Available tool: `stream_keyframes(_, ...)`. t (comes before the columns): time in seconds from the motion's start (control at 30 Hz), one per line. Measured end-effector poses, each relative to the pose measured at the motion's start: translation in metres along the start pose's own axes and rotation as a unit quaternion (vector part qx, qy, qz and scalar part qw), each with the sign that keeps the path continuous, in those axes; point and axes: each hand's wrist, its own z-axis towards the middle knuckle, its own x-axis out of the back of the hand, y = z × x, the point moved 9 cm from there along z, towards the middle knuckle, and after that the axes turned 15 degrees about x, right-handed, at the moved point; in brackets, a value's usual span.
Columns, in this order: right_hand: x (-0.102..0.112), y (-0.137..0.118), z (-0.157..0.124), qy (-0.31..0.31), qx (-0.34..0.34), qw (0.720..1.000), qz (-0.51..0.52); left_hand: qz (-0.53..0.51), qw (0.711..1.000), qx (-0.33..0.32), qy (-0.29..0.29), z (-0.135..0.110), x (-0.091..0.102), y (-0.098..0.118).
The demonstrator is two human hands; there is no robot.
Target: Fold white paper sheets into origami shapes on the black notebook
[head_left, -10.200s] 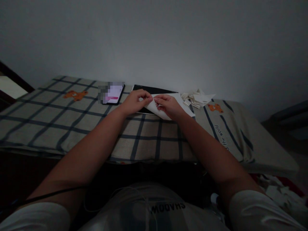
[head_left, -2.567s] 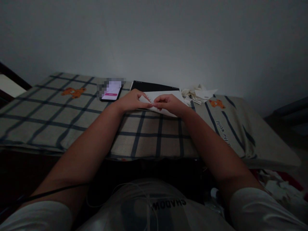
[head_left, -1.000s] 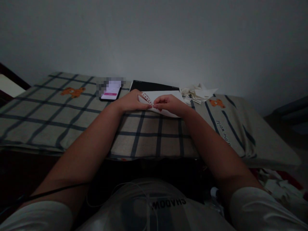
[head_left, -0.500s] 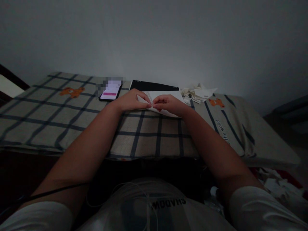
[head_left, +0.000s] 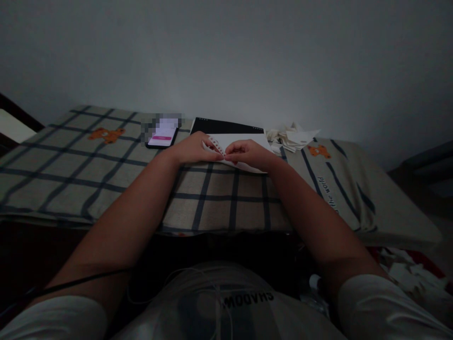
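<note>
My left hand (head_left: 196, 147) is closed in a pinch on the edge of a white sheet of paper (head_left: 249, 138). A narrow white strip (head_left: 215, 142) with a row of small dark marks stands raised along that edge, beside the left fingers. Close by, my right hand (head_left: 247, 153) pinches the same edge, its fingertips almost touching the left ones. The paper's near edge curves up off the cloth under the right hand. Behind the sheet lies a flat black panel (head_left: 226, 126) with small white dots near its corners. The fingers partly hide the pinched spot.
A phone (head_left: 163, 134) with a lit screen lies left of the hands. To the right sits a pile of white paper scraps (head_left: 292, 137). A checked cloth (head_left: 198, 198) covers the table against the wall. More white scraps (head_left: 414, 274) lie below at the right.
The dotted strip has tilted left toward my left hand, and its marks show darker. My fingertips have shifted only slightly.
</note>
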Motion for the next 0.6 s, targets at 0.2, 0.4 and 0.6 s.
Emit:
stream_keyframes(0.2, -0.0021, -0.0023, 0.0007, -0.023, 0.009, 1.000, -0.019, -0.012, 1.000, -0.002, 0.001, 0.0001, 0.0016, 0.0003)
stream_keyframes(0.4, 0.0040, 0.0029, -0.0041, 0.000, -0.024, 1.000, 0.012, -0.015, 1.000, 0.008, -0.003, 0.0014, 0.0015, -0.0051)
stream_keyframes(0.6, 0.0043, 0.0046, -0.0053, -0.016, -0.032, 0.999, -0.020, -0.006, 1.000, 0.004, -0.007, -0.0014, 0.0021, -0.0022)
